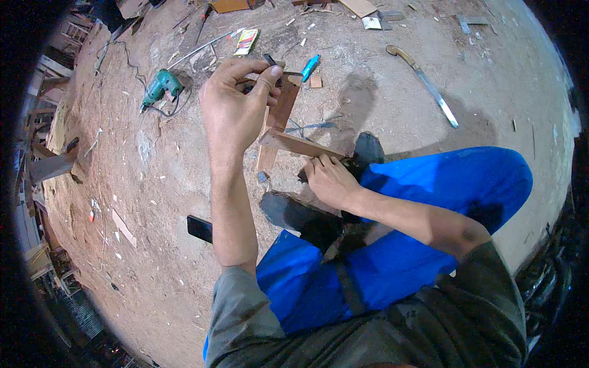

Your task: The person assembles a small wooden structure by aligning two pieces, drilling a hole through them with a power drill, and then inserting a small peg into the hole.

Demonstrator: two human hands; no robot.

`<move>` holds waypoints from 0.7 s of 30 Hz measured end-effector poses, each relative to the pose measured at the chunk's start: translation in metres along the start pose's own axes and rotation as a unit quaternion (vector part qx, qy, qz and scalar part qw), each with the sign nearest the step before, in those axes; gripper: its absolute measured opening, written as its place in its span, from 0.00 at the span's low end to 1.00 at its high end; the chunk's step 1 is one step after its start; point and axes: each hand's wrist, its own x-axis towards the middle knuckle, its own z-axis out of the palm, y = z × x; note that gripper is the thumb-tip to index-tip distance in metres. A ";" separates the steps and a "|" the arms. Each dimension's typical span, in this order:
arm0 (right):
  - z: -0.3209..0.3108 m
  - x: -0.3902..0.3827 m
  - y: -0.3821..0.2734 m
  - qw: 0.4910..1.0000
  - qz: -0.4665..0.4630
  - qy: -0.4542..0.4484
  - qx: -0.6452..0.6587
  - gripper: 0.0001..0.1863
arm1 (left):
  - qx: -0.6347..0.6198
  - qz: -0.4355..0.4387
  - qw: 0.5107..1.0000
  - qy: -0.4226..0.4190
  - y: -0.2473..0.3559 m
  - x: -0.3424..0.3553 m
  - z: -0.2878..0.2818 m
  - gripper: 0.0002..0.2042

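My left hand [236, 101] is raised over the far part of a reddish-brown wooden piece [283, 110]. Its thumb and fingers pinch a slim dark object [270, 59], whose exact kind I cannot make out. A narrow wooden board [304, 146] crosses the near end of that piece, and the two look joined at an angle. My right hand [332, 181] is closed on the board's right end, close to my shoes, with its fingertips over the edge. The palm side of this hand is hidden.
A green power drill [161, 88] with its cord lies to the left. Farther off are a turquoise marker-like object [311, 67], a small wood block [316, 81] and a yellow-red packet [246, 41]. A long knife [426, 87] lies at right, a black phone [199, 229] near my left forearm.
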 end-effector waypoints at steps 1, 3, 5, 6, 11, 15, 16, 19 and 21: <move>-0.011 0.003 -0.010 1.000 0.015 -0.018 0.014 0.15 | -0.004 -0.006 1.000 0.005 -0.004 -0.001 -0.006 0.07; -0.036 0.007 -0.023 0.999 -0.002 -0.007 0.035 0.13 | -0.003 -0.017 1.000 0.016 -0.010 -0.003 -0.020 0.07; -0.058 0.008 -0.010 0.978 0.066 -0.022 0.196 0.10 | -0.019 -0.015 1.000 0.009 -0.010 0.000 -0.011 0.07; -0.074 0.009 -0.004 0.960 0.118 0.003 0.255 0.09 | -0.026 -0.012 1.000 0.007 -0.008 0.002 -0.009 0.07; -0.137 0.017 0.032 0.889 0.101 0.062 0.443 0.14 | -0.028 0.027 0.997 -0.066 0.008 -0.008 -0.018 0.06; -0.192 0.006 0.035 0.865 0.185 0.086 0.457 0.10 | 0.031 0.076 0.993 -0.086 0.019 -0.022 -0.009 0.07; -0.193 0.002 0.041 0.866 0.188 0.089 0.455 0.10 | 0.043 0.134 0.986 -0.094 0.013 -0.021 -0.004 0.08; -0.191 -0.009 0.060 0.938 0.079 0.218 0.256 0.07 | 0.052 0.155 0.979 -0.119 0.021 -0.030 0.016 0.07; -0.188 -0.011 0.065 0.934 0.099 0.267 0.217 0.07 | 0.046 0.140 0.981 -0.128 0.023 -0.034 0.024 0.07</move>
